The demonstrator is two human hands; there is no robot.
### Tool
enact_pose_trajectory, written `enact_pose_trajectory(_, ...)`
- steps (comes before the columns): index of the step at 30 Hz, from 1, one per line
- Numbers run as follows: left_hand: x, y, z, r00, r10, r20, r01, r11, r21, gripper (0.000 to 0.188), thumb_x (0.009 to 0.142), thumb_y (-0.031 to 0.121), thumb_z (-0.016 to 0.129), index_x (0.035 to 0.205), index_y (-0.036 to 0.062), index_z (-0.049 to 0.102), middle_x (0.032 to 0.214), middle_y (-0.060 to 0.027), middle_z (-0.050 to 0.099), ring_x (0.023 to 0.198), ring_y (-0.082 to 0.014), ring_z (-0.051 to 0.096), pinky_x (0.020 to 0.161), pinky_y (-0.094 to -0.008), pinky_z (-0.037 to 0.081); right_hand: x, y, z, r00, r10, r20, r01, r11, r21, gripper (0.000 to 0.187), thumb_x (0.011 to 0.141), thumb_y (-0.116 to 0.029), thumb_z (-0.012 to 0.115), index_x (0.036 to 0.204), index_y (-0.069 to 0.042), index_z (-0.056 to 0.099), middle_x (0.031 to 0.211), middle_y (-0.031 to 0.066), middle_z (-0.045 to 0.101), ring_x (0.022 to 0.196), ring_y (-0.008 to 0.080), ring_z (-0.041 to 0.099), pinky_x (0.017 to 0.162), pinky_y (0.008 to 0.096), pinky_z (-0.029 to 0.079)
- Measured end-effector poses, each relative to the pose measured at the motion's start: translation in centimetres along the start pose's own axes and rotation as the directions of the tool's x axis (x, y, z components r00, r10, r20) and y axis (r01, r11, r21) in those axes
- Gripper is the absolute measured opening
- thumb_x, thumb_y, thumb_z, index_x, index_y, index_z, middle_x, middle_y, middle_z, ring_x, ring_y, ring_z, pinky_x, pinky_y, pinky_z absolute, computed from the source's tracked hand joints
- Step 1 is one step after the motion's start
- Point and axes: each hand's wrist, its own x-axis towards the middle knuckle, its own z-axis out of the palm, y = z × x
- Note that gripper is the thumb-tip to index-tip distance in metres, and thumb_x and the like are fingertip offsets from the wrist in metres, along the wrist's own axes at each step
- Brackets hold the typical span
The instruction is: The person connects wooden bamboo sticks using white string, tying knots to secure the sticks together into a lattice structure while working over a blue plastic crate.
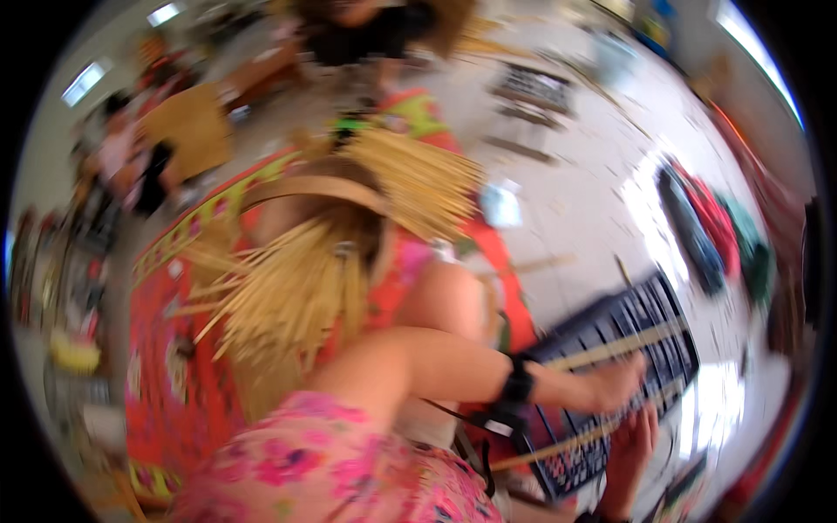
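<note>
The picture is motion-blurred. My left hand (617,385), with a black band on its wrist, reaches across to the right and rests on a dark plastic crate (641,314). It lies between two long bamboo strips, the upper strip (602,349) and the lower strip (558,449), both across the crate. My right hand (632,444) comes up from the lower edge, with its fingers at the lower strip. The blur hides whether either hand grips anything. A half-woven bamboo basket (305,261) with loose strips fanning out sits over my lap.
A red patterned mat (166,366) lies under the basket on a pale tiled floor (575,200). Bundled coloured cloth (711,227) lies at the right. One person in black (357,35) sits at the top, and other people (122,157) are at the left.
</note>
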Motion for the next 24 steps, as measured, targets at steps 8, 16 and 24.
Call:
enact_pose_trajectory(8,2.3,-0.7,-6.3,0.918,-0.116,0.379,0.164,0.982,-0.096,0.013,0.090,0.013,0.043,0.101,0.0053,0.043,0.069,0.0010,0.042,0.060,-0.0044,0.041,0.050,-0.0187,0.033,6.8,6.6,0.8,0.938,-0.169,0.301,0.025,0.902,0.430,0.004,0.093,-0.013,0.045,0.092,-0.009,0.046,0.069,-0.0020,0.043,0.054,0.0051,0.033,0.048,0.0194,0.027)
enact_pose_trajectory(16,0.2,0.4,-4.4,0.887,-0.140,0.440,0.176,0.984,-0.041,0.036,0.085,0.011,0.059,0.115,-0.0035,0.047,0.062,0.0064,0.044,0.055,-0.0009,0.040,0.049,-0.0173,0.033,4.7,6.8,-1.6,0.933,-0.154,0.324,0.008,0.911,0.411,0.007,0.094,-0.017,0.046,0.094,-0.010,0.046,0.071,-0.0027,0.046,0.052,0.0026,0.031,0.047,0.0181,0.025)
enact_pose_trajectory(24,1.3,0.8,-5.0,0.894,-0.080,0.441,0.152,0.980,-0.130,0.016,0.088,0.011,0.057,0.095,-0.0025,0.061,0.082,-0.0057,0.065,0.076,-0.0060,0.061,0.063,-0.0176,0.048,5.1,6.7,-0.7,0.923,-0.145,0.357,0.002,0.928,0.373,0.008,0.093,-0.017,0.049,0.094,-0.009,0.047,0.070,-0.0034,0.044,0.052,0.0022,0.030,0.047,0.0177,0.024)
